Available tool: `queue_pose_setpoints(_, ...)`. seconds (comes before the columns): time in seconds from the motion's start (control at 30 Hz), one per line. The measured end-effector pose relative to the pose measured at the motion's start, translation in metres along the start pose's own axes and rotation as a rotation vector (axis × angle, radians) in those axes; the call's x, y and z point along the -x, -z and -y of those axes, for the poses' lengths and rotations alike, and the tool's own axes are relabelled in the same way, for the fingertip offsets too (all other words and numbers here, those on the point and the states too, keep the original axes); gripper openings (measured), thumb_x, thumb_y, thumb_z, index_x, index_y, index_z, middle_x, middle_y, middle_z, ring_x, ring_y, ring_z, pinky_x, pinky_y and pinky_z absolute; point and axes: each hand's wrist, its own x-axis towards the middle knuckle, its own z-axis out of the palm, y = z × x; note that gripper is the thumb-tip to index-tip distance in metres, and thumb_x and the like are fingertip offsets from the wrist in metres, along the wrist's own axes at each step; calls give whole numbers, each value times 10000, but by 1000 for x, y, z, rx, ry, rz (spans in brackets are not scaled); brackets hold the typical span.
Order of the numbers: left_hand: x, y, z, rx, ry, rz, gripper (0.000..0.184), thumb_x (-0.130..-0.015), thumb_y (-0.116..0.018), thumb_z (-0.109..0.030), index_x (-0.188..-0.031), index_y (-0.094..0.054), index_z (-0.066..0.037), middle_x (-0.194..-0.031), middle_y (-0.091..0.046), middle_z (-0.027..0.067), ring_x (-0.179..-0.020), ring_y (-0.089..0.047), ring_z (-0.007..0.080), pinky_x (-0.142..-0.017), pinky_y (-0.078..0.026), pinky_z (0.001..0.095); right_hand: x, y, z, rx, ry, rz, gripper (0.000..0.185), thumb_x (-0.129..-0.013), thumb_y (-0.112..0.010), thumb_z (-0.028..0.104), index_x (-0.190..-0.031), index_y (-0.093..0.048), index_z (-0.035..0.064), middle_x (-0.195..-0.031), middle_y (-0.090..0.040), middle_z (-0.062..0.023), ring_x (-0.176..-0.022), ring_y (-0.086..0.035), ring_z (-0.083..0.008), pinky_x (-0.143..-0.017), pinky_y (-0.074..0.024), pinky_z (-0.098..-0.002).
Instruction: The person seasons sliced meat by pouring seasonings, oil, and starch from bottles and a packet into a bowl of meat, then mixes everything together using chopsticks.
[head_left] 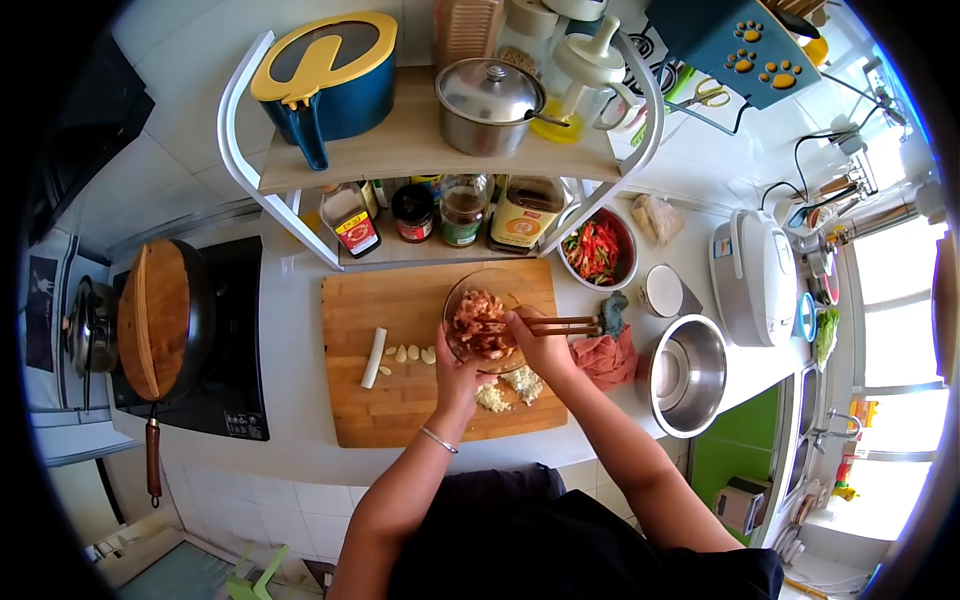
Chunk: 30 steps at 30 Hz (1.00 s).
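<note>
A glass bowl (520,290) of raw sliced meat (478,318) is over the upper right of the wooden cutting board (360,425). My left hand (460,375) grips the bowl's near left rim. Brown chopsticks (565,326) are held in my right hand (533,340), their tips down in the meat and their back ends pointing right. Just below the bowl lie small piles of minced garlic (492,398). Left of my left hand are several garlic cloves (402,354) and a white length of scallion (374,358).
A wok with a wooden lid (155,320) sits on the left cooktop. Behind the board stands a shelf (400,140) with bottles beneath. Right are a bowl of cut peppers (597,250), a red cloth (605,358), a steel basin (685,375) and a rice cooker (752,278).
</note>
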Motion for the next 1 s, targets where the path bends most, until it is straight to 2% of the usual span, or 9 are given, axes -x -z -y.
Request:
queue_pose_setpoints(0.07, 0, 0, 0, 1, 10, -22, 799, -809, -413, 125, -1486, -103, -164, -1412, -391, 121, -1148, -566, 241, -699, -613, 344, -5, 16, 12, 249, 69, 22, 233, -941, -576, 198, -812, -612, 8, -665, -588, -112, -581, -588, -197, -535, -454, -344)
queue_pose_setpoints(0.2, 1, -1, 0, 11, -9, -21, 804, -783, -372, 143, -1482, -120, -164, -1401, -403, 115, -1166, -555, 243, -727, -615, 362, -6, 18, 41, 138, -104, 46, 194, -923, -587, 183, -867, -641, 6, -753, -620, -136, -658, -618, -274, -572, -479, -360)
queue_pose_setpoints(0.27, 1, 0, 0, -8, -1, -15, 805, -778, -360, 146, -1481, -123, -164, -1399, -405, 113, -1171, -552, 244, -738, -615, 366, -4, 2, 29, 258, 221, 65, 180, -911, -597, 178, -889, -648, 6, -789, -637, -139, -699, -634, -295, -603, -491, -367)
queue_pose_setpoints(0.3, 1, 0, -1, -7, -4, 2, 790, -790, -357, 142, -1480, -118, -161, -1401, -380, 116, -1181, -537, 267, -739, -618, 386, -7, 6, 25, 212, 140, 105, 177, -903, -603, 175, -888, -648, 4, -817, -642, -151, -723, -635, -310, -621, -498, -371)
queue_pose_setpoints(0.47, 1, -2, 1, -11, -14, -26, 799, -777, -360, 146, -1477, -133, -164, -1395, -407, 109, -1182, -543, 245, -733, -615, 363, -15, 30, 44, 282, 88, 50, 187, -904, -610, 182, -871, -647, 2, -771, -601, -141, -687, -602, -303, -621, -475, -376)
queue_pose_setpoints(0.6, 2, 0, 1, 4, 6, -38, 804, -771, -359, 149, -1478, -133, -158, -1423, -369, 114, -1209, -519, 259, -740, -614, 368, -18, 24, 31, 502, 370, 245, 195, -926, -592, 209, -969, -665, 33, -901, -629, -124, -805, -624, -245, -692, -495, -346)
queue_pose_setpoints(0.8, -2, 1, 8, 43, -23, -33, 822, -768, -365, 151, -1489, -113, -153, -1445, -346, 121, -1211, -517, 269, -735, -616, 370, -13, 71, 10, 184, -198, -98, 257, -952, -558, 215, -858, -645, -7, -628, -595, -68, -515, -543, -130, -504, -444, -294)
queue_pose_setpoints(0.93, -3, -3, -7, -36, 45, -22, 828, -771, -372, 150, -1493, -115, -163, -1440, -363, 114, -1185, -540, 271, -709, -619, 363, -6, 30, -24, -370, -342, -189, 343, -988, -525, 269, -894, -613, -49, -670, -594, -55, -558, -585, -126, -513, -484, -260)
queue_pose_setpoints(1.0, -10, 7, -7, -47, 44, -8, 815, -791, -387, 136, -1493, -122, -185, -1436, -371, 103, -1182, -542, 267, -701, -618, 364, -2, 30, -3, -431, -250, -213, 342, -990, -522, 266, -896, -607, -52, -689, -592, -60, -578, -590, -131, -530, -485, -255)
